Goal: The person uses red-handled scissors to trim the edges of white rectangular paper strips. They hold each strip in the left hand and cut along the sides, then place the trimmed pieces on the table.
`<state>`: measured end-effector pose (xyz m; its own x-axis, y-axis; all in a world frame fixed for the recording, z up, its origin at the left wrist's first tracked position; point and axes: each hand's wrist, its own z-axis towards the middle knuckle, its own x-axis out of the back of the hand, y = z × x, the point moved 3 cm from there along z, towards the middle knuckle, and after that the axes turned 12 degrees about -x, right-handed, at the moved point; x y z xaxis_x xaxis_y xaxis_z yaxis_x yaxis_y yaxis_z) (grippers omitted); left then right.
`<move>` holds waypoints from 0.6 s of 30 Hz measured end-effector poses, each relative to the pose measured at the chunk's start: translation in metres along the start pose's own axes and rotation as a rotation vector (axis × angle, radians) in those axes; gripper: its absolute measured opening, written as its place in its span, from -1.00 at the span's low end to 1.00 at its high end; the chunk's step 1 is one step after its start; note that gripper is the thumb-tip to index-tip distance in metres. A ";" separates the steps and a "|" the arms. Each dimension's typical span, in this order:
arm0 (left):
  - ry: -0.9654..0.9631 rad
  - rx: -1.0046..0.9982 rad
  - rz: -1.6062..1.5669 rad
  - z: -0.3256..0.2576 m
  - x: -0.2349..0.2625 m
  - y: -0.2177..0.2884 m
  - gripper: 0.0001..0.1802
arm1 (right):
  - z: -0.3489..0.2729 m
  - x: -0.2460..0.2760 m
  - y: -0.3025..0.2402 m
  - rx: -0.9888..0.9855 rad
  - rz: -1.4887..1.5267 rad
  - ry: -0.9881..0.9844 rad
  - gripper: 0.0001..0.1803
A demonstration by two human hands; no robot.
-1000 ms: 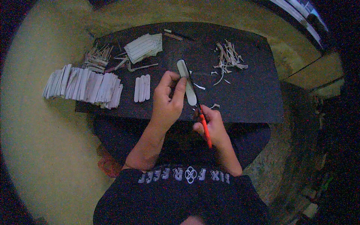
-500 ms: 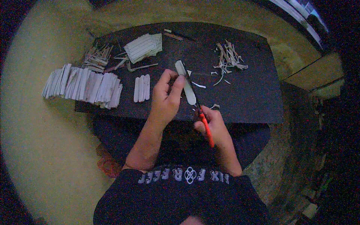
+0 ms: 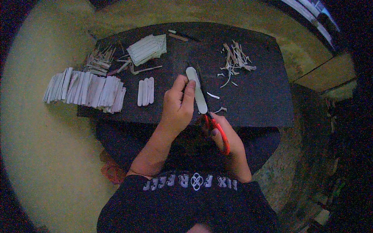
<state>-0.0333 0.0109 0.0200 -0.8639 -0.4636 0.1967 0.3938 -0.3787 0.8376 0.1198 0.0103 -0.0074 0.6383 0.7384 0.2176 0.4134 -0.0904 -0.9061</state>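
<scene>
Head view: person seated at a dark surface (image 3: 252,105).
Left hand (image 3: 176,106): closed around a pale rounded strip (image 3: 197,89), held above the surface's near edge.
Right hand (image 3: 225,136): fingers through red-handled scissors (image 3: 215,126), blades alongside the strip.
Left of hands: three finished strips (image 3: 145,91); row of pale stacked pieces (image 3: 87,89).
Far right: offcuts (image 3: 235,58).

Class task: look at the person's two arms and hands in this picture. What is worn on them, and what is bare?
Both forearms are bare, and the left hand and right hand wear no gloves. No watch or ring shows. Short dark sleeves of a dark top with pale lettering end near the elbows.
</scene>
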 end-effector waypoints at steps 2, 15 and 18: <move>-0.002 -0.002 -0.002 0.000 0.000 0.002 -0.82 | 0.005 -0.002 0.020 0.002 -0.058 0.045 -0.35; -0.039 0.081 -0.116 -0.001 0.000 0.007 -0.85 | 0.009 -0.002 0.020 0.115 0.009 -0.012 -0.30; 0.002 -0.014 -0.013 0.000 0.000 0.005 -0.82 | 0.002 -0.003 0.024 0.158 -0.087 0.182 -0.31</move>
<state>-0.0315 0.0089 0.0236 -0.8684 -0.4604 0.1844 0.3868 -0.3960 0.8328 0.1259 0.0073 -0.0304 0.7172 0.6051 0.3458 0.3740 0.0845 -0.9236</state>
